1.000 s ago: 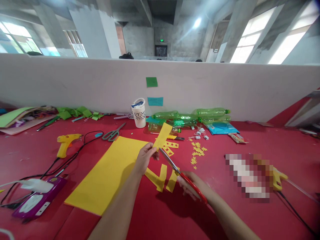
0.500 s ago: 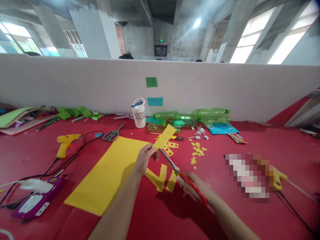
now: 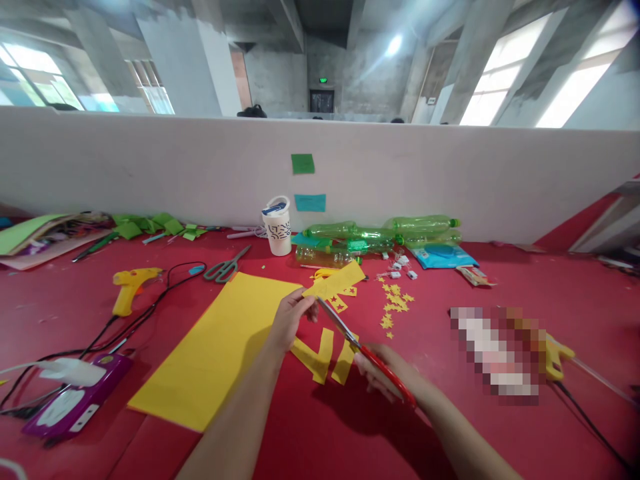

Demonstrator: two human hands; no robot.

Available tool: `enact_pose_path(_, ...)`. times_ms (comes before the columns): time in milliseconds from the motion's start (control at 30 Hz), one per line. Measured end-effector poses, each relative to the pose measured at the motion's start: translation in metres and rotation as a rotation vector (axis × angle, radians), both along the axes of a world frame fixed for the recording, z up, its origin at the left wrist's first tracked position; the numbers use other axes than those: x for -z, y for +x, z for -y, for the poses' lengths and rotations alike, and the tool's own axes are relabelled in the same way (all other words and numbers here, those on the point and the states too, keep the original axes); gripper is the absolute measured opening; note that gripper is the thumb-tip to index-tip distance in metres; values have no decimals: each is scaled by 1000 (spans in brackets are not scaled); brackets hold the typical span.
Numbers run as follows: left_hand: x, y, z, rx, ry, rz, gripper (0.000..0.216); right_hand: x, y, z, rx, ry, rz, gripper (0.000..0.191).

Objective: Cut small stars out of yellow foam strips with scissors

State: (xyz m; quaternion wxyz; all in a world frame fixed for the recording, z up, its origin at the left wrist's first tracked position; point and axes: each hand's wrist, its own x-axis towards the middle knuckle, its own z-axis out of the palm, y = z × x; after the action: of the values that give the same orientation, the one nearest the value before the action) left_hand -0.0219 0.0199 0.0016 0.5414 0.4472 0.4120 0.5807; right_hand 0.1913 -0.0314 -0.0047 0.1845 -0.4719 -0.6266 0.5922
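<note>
My left hand (image 3: 290, 319) pinches the near end of a yellow paper strip (image 3: 336, 281), which leans to the right above the red table. My right hand (image 3: 387, 373) grips red-handled scissors (image 3: 367, 353); their blades point up-left and meet the strip just beside my left fingers. Under my left arm lies a large yellow sheet (image 3: 220, 347). Cut yellow strips (image 3: 325, 357) lie between my hands. Small yellow stars (image 3: 395, 300) are scattered beyond the scissors.
A yellow glue gun (image 3: 131, 285) with black cable, grey scissors (image 3: 227, 267), a white cup (image 3: 278, 227) and green plastic bottles (image 3: 380, 233) sit toward the white partition (image 3: 150, 167). A purple device (image 3: 75, 403) lies at the left. Green paper scraps (image 3: 150, 225) lie far left.
The yellow strip in my left hand has tipped from nearly upright down toward the right. Both hands and the scissors stay almost in place.
</note>
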Motion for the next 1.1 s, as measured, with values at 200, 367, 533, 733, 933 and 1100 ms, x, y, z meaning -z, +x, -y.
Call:
enact_pose_path(200, -3, -2, 1, 46, 2, -31, 15, -7, 2, 3, -33, 4, -62, 35)
enact_pose_path(367, -3, -3, 1, 49, -6, -37, 14, -3, 3, 0, -42, -5, -62, 35)
enact_pose_path(533, 0, -4, 0, 64, -5, -51, 14, 3, 5, -2, -30, -3, -60, 34)
enact_pose_path(733, 1, -6, -1, 76, -18, -60, 14, 3, 5, -1, -20, -14, -46, 34)
enact_pose_path(933, 2, -8, -1, 93, -22, -58, 14, 1, 4, -1, -24, 1, -33, 35)
enact_pose_path(1100, 2, -9, -2, 102, -30, -67, 15, 1, 5, -2, -19, -9, -40, 34)
